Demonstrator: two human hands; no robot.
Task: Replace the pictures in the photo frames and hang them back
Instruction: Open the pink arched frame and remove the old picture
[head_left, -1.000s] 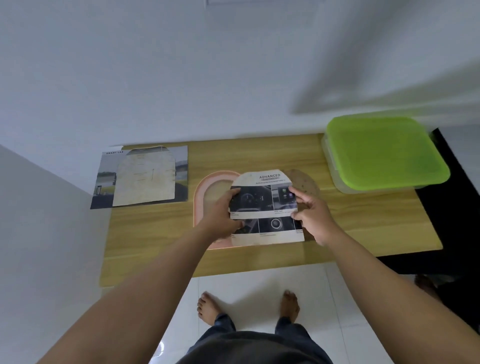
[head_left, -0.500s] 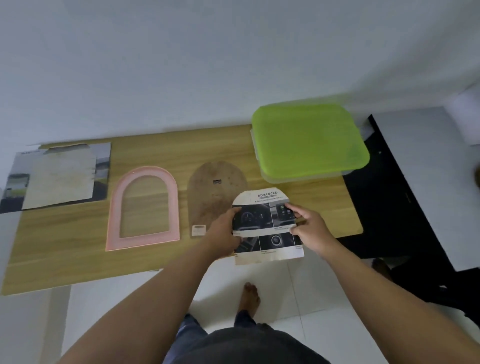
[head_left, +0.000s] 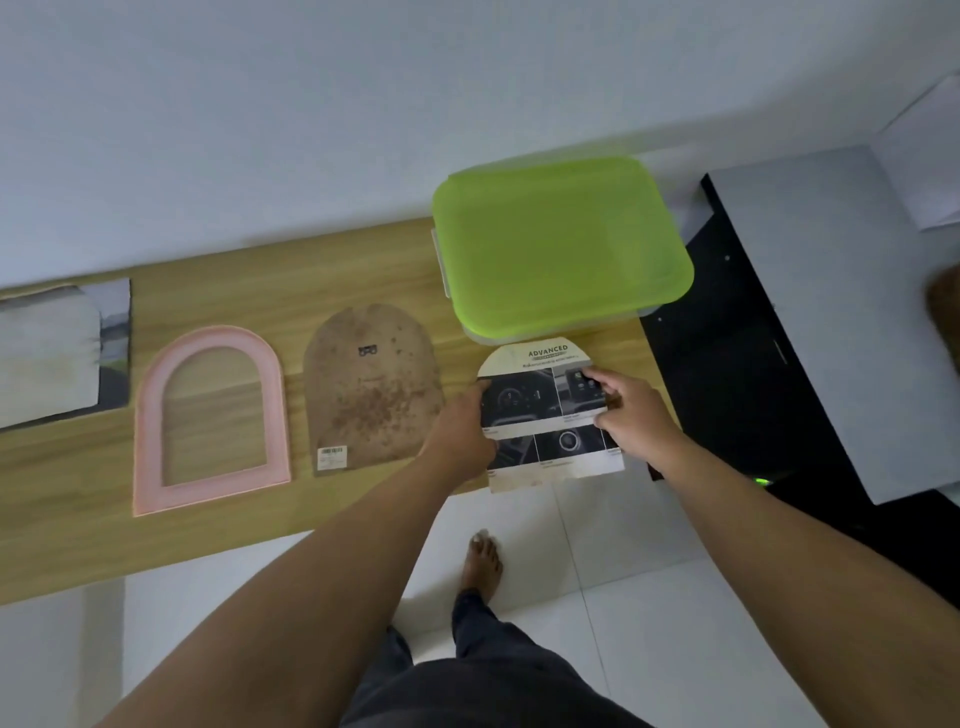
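Plain white wall (head_left: 311, 130), wooden table (head_left: 62, 493) against it — glossy white tiled floor (head_left: 649, 623) below.

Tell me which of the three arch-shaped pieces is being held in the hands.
The printed picture, gripped by the left hand and right hand. The pink frame and brown backing lie untouched on the table.

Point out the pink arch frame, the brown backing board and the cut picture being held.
pink arch frame (head_left: 150, 415): head view, left side of its rim.
brown backing board (head_left: 371, 387): head view, stained middle.
cut picture (head_left: 540, 405): head view, dark printed centre between the hands.
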